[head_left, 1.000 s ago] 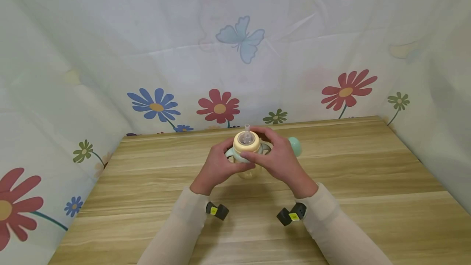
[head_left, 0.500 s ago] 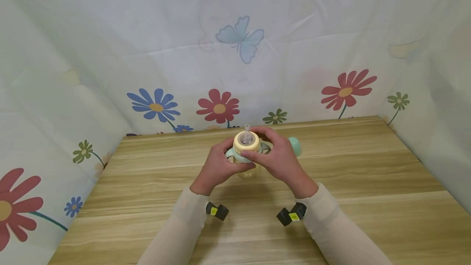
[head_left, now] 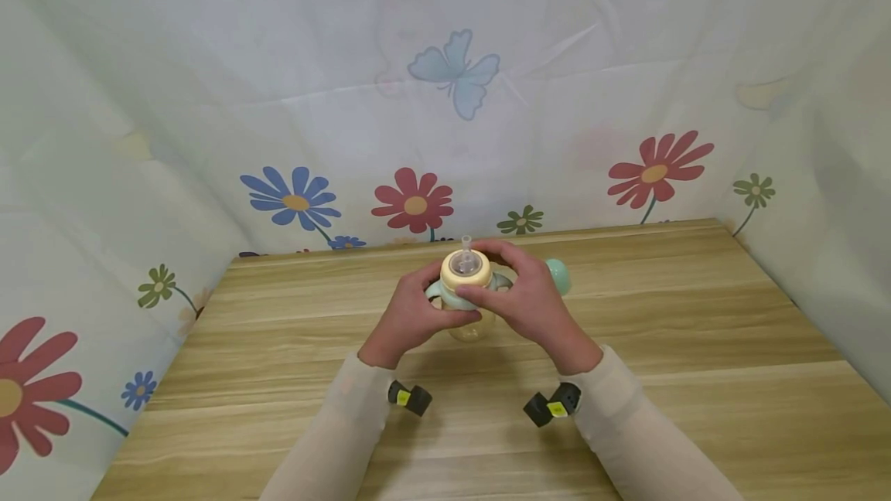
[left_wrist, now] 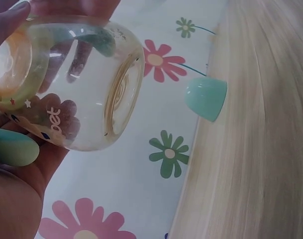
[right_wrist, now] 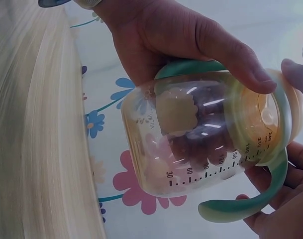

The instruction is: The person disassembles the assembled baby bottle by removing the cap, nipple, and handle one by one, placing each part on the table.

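A clear, amber-tinted baby bottle [head_left: 473, 328] is held by both hands, upright and tilted slightly in the head view. It has a cream screw ring [head_left: 457, 277], a clear nipple [head_left: 466, 257] on top and a mint green handle piece [right_wrist: 241, 209]. The left hand [head_left: 411, 308] grips the bottle body, its thumb laid across the near side. Higher up, the right hand [head_left: 525, 296] holds around the ring, with its thumb at the ring's front. Printed measuring marks show on the bottle in the right wrist view. The right hand's middle fingers are partly hidden behind the bottle.
On the wooden table [head_left: 278, 362], right of and behind the hands, stands a mint green domed cap [head_left: 559, 277]. A white curtain [head_left: 557, 114] printed with flowers and a butterfly hangs along the back and sides. Both wrists carry small black cameras [head_left: 420, 400].
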A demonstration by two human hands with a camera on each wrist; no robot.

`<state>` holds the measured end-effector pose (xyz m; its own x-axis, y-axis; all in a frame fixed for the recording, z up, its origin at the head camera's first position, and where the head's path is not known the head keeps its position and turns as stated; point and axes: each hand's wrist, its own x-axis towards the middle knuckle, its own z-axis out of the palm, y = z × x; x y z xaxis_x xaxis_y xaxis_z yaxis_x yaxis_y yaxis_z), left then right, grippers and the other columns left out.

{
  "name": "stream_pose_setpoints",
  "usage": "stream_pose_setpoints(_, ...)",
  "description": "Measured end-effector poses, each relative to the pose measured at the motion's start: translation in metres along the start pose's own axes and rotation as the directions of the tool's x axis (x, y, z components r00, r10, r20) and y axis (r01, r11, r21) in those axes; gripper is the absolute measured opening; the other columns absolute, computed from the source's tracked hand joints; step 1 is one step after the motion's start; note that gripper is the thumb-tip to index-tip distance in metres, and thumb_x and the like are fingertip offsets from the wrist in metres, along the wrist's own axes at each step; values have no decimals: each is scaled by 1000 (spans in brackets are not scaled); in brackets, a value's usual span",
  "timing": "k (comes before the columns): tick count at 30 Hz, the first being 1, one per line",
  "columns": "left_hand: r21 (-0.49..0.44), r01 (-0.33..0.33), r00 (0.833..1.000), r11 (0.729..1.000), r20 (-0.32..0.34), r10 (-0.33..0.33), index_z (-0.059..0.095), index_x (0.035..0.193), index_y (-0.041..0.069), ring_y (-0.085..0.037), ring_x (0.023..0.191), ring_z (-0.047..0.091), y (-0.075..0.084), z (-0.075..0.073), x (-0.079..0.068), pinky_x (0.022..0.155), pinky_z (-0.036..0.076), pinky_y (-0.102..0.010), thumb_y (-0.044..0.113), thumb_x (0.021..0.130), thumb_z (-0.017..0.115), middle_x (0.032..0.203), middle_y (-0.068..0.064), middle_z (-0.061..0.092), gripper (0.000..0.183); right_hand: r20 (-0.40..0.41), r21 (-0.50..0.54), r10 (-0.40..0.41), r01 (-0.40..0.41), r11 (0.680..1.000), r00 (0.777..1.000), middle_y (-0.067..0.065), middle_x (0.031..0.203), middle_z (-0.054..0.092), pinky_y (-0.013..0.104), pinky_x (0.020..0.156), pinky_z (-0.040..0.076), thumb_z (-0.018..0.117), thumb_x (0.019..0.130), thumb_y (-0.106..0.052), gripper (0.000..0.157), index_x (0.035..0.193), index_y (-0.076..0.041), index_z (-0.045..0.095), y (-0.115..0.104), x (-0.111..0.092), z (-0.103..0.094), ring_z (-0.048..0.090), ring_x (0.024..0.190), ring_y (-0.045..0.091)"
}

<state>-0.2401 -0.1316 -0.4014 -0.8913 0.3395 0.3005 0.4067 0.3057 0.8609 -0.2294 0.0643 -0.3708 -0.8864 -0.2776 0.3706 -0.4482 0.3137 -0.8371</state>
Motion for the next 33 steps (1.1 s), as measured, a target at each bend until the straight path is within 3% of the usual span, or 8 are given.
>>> stream_pose_setpoints(6, 11, -8, 1000, 1000, 14, 8, 60, 126, 28, -15, 104, 63, -1, -2, 0, 89, 55, -37, 33, 70, 87, 120, 7, 66, 62, 13, 21, -13, 13, 1000, 1000, -5, 129, 60, 50, 105, 42, 80, 78, -39, 57, 129, -26, 57, 0, 0, -1, 56, 117, 16)
stream_pose_setpoints(22, -22, -8, 999, 1000, 39, 9, 60, 126, 27, -17, 103, 63, -1, -3, 0, 90, 54, -47, 32, 70, 87, 120, 5, 66, 62, 21, 22, -24, 24, 999, 999, -5, 130, 60, 51, 107, 39, 80, 78, -38, 58, 130, -26, 57, 0, 0, -1, 54, 120, 16)
stream_pose_setpoints(33, 45, -1, 999, 999, -39, 3, 58, 128, 30, -12, 109, 62, 3, 0, 0, 94, 53, -38, 38, 72, 86, 123, 10, 64, 63, -24, -3, 0, 0, 1000, 1000, -6, 133, 57, 52, 108, 38, 80, 76, -46, 72, 138, -22, 52, 0, -1, 2, 51, 125, 15)
